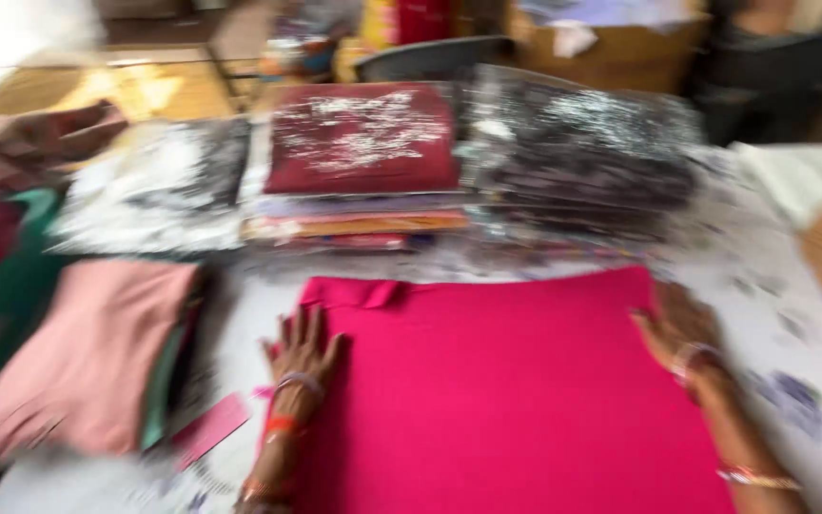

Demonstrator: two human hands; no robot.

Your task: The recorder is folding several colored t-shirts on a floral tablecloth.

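Note:
A bright pink cloth (497,390) lies spread flat on the table in front of me. My left hand (302,357) rests flat on its left edge, fingers apart, with bangles and an orange band at the wrist. My right hand (677,328) lies palm down on the cloth's right edge, fingers spread, bangles on the wrist. Neither hand grips anything. The frame is blurred by motion.
Stacks of garments in clear plastic bags (363,143) line the table's far side, a dark one (582,143) at right. A folded pale pink cloth (88,352) lies left, a pink card (211,428) beside it. Another person's hand (59,133) shows at upper left.

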